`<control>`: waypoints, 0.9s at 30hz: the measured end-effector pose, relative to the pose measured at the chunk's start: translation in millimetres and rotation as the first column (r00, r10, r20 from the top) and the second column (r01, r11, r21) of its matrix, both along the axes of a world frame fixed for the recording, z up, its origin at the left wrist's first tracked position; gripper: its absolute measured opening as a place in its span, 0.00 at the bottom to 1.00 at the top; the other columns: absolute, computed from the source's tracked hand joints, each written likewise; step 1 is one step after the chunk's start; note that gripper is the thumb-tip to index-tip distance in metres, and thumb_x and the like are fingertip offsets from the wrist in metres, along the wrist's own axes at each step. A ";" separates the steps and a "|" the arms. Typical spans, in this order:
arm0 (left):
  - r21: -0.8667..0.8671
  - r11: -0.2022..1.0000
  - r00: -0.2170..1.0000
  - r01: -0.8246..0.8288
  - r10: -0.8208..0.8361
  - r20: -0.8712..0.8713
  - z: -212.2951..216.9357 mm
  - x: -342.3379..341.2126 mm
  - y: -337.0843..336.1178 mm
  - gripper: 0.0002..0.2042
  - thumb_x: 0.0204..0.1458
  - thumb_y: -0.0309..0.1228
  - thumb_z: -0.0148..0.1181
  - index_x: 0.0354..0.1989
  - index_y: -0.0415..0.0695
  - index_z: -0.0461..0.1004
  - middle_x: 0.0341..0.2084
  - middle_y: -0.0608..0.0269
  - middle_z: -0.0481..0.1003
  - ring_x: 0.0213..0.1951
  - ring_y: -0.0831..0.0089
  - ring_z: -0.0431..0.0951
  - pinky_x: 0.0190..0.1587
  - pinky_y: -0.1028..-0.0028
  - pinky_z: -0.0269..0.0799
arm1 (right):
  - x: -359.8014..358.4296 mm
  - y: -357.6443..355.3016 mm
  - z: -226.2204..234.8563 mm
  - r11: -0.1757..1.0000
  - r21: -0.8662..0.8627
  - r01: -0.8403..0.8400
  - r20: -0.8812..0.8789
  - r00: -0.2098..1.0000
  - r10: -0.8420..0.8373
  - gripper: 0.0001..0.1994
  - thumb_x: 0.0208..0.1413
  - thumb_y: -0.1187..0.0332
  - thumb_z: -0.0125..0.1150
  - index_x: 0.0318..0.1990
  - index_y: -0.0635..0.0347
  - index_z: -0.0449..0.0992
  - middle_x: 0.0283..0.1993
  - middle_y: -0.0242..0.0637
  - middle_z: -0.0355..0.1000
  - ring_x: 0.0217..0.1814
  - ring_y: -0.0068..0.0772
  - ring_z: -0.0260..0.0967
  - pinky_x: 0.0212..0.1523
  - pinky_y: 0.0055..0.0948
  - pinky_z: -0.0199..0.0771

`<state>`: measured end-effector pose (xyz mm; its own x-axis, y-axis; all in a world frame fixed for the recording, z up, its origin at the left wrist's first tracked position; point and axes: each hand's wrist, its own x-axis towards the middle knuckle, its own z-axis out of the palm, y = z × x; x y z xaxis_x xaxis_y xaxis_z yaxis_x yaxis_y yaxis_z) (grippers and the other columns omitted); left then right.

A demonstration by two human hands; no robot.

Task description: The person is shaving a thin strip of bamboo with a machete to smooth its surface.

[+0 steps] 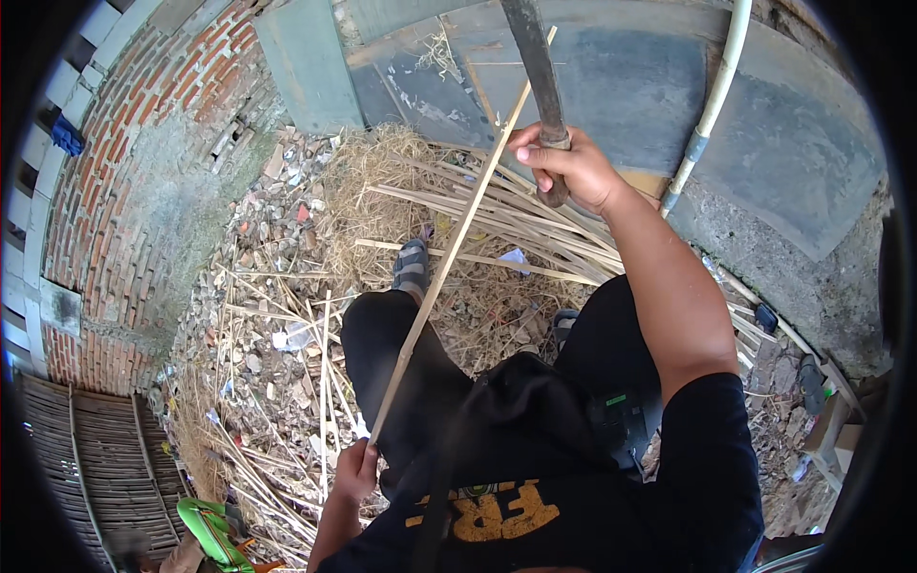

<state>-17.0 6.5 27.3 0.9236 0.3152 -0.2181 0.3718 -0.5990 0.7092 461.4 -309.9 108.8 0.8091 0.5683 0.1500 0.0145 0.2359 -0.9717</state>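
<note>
My right hand (pixel 571 164) is wrapped round the handle of a machete (pixel 537 72), whose long dark blade points up and away from me. Low on the left, my left hand (pixel 357 468) grips the near end of a long, thin bamboo strip (pixel 447 260). The strip slants up across my left thigh, and its far end stands beside the blade, just left of my right hand. Whether strip and blade touch, I cannot tell. Beyond my knees lies a pile of split bamboo strips (pixel 506 215) on the ground.
Curly bamboo shavings (pixel 373 196) and rubble (pixel 263 248) cover the ground, with more loose strips (pixel 327 382) at left. A brick wall (pixel 143 162) rises on the left, grey panels (pixel 621 86) ahead, and a pale pipe (pixel 712 110) right of the machete. A person in green (pixel 212 535) is at lower left.
</note>
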 end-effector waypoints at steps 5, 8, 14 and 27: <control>0.561 0.827 0.971 -0.013 -0.124 0.206 22.0 28.9 -17.9 0.23 0.49 0.43 0.70 0.43 0.38 0.71 0.40 0.47 0.73 0.38 0.54 0.74 0.38 0.61 0.72 | -1.7 -0.5 1.5 1.000 -0.015 -0.007 0.013 1.000 0.007 0.08 0.56 0.66 0.69 0.39 0.56 0.77 0.26 0.26 0.69 0.22 0.17 0.62 0.27 0.24 0.67; 0.568 0.823 0.975 -0.033 -0.098 0.198 32.6 51.1 -37.0 0.29 0.42 0.40 0.76 0.48 0.38 0.69 0.43 0.48 0.70 0.41 0.53 0.73 0.42 0.59 0.71 | -3.5 1.5 3.9 0.998 -0.059 -0.037 0.071 0.997 0.041 0.08 0.55 0.66 0.70 0.37 0.56 0.77 0.27 0.26 0.70 0.23 0.17 0.63 0.27 0.22 0.67; 0.575 0.818 0.955 -0.019 -0.156 0.253 35.9 78.9 -43.0 0.19 0.53 0.35 0.67 0.47 0.37 0.70 0.40 0.43 0.72 0.39 0.46 0.74 0.40 0.55 0.72 | -17.0 4.9 14.3 0.995 -0.074 -0.064 0.104 0.992 0.071 0.09 0.53 0.65 0.72 0.35 0.57 0.78 0.31 0.28 0.74 0.26 0.17 0.64 0.26 0.21 0.65; 0.411 0.911 1.000 -0.027 0.029 0.000 49.0 61.7 -34.1 0.22 0.47 0.37 0.74 0.39 0.35 0.69 0.32 0.43 0.73 0.34 0.44 0.77 0.35 0.54 0.72 | -12.1 14.2 -1.0 0.911 -0.409 -0.044 0.235 0.960 0.152 0.11 0.53 0.62 0.73 0.33 0.59 0.78 0.35 0.29 0.78 0.42 0.22 0.71 0.49 0.27 0.70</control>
<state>44.7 -27.6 76.3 0.9123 0.4038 -0.0690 0.3960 -0.8261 0.4009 449.3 -295.7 107.8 0.7100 0.6984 0.0901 0.2722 -0.1542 -0.9498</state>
